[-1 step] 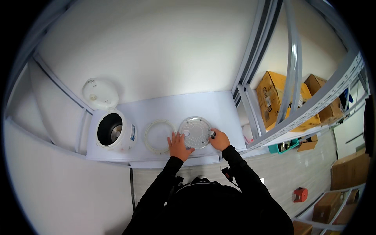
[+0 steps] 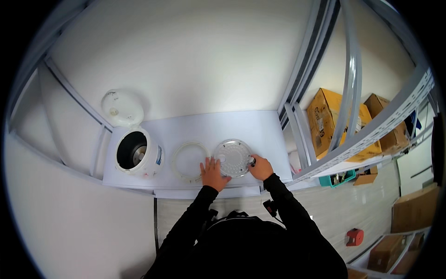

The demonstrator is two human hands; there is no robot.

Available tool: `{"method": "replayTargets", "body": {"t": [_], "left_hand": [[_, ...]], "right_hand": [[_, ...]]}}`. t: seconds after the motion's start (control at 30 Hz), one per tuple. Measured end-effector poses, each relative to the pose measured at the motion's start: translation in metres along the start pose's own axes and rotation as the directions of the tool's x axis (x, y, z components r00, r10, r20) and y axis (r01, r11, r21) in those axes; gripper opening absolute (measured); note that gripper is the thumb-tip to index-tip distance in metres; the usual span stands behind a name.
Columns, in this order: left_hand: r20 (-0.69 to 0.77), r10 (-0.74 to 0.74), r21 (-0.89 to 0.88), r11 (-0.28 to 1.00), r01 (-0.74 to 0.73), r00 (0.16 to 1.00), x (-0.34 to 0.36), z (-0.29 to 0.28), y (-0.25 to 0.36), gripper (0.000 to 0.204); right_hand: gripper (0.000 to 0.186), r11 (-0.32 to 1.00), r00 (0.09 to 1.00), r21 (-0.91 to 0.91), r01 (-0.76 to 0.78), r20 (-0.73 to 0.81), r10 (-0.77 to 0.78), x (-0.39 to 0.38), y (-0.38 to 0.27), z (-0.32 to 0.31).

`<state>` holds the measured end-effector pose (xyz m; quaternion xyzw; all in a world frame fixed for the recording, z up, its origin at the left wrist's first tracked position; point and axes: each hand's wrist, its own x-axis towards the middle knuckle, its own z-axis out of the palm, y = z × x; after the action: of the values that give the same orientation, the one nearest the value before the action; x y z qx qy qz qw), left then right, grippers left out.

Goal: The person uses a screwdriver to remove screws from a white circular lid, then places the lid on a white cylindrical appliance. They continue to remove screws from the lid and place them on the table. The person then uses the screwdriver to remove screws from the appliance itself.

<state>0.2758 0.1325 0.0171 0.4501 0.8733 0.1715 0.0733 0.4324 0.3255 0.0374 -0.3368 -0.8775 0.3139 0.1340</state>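
Note:
A round metal disc (image 2: 233,159), shiny at its rim and dimpled across its face, lies flat on the white table. It looks like a rice cooker's inner lid plate. My left hand (image 2: 214,175) rests between this disc and a pale ring (image 2: 175,165), fingers spread, fingertips at the disc's left edge. Closed at the disc's right edge, my right hand (image 2: 261,168) grips a small silver-and-dark piece (image 2: 252,161); its kind is too small to make out. At the left stands a white rice cooker (image 2: 152,160), its lid (image 2: 121,109) raised and its dark inside showing.
The white table (image 2: 260,125) backs onto a pale wall. Grey metal frame posts (image 2: 297,135) rise at its right end. Beyond them are cardboard boxes (image 2: 325,121) and a teal bin (image 2: 332,180). A red stool (image 2: 355,237) stands on the floor at lower right.
The whole view has shifted slightly. Both hands keep their places at the disc.

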Motion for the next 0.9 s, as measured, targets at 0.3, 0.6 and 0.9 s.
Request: {"method": "replayTargets", "body": {"t": [0.3,0.6,0.9], "left_hand": [[0.016,-0.06,0.057,0.997,0.059,0.998,-0.003,0.005,0.007,0.1],[-0.098,-0.042,-0.056,0.998,0.036,0.994,-0.011,-0.005,0.01,0.088],[-0.249,-0.013,-0.198,0.979,-0.038,0.968,-0.022,-0.025,-0.008,0.049]], "right_hand": [[0.048,0.989,0.988,-0.05,0.137,0.076,-0.133,0.01,0.011,0.007],[0.045,0.977,0.98,0.078,0.198,0.005,-0.199,0.015,0.003,-0.021],[0.033,0.856,0.933,0.379,0.352,-0.219,-0.287,0.004,-0.081,-0.083]]}}
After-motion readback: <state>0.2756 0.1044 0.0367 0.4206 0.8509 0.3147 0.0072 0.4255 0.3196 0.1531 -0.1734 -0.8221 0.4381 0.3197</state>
